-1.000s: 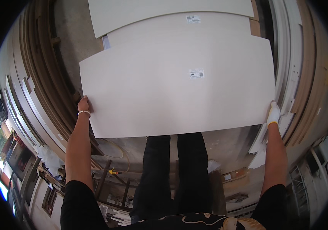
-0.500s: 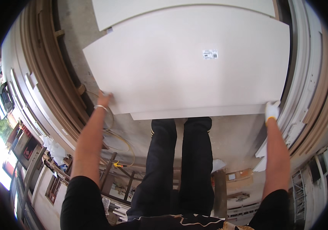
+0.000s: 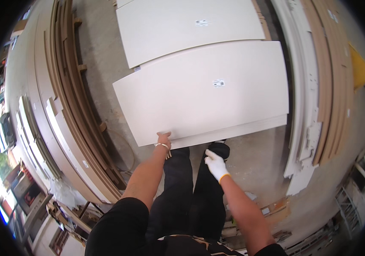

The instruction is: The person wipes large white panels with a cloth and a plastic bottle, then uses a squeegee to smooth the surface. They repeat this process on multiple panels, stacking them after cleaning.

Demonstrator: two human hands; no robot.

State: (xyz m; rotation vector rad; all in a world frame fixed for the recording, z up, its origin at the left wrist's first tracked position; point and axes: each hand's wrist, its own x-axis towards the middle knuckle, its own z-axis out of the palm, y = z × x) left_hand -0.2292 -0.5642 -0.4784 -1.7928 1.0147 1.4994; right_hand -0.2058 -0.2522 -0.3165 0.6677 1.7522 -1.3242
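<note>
A large white panel (image 3: 199, 94) lies flat before me, over another white board (image 3: 250, 127) whose strip shows along the near edge. My left hand (image 3: 164, 138), bare with a bracelet at the wrist, rests at the panel's near edge left of the middle. Its fingertips are apart and touch the top face. Off the panel, my right hand (image 3: 215, 164) wears a white glove with a yellow cuff and hovers above my right leg. Its fingers are slightly bent and hold nothing visible.
Beyond the panel lies a further white panel (image 3: 165, 34). Long brown boards (image 3: 69, 81) are stacked at the left, on small wooden blocks. White strips (image 3: 300, 85) and brown boards (image 3: 325, 77) line the right side. A yellow object (image 3: 359, 68) stands at far right.
My right hand has let go of the panel's right corner and come inward over my leg. My left hand has shifted right along the near edge from the left corner. The view has shifted too.
</note>
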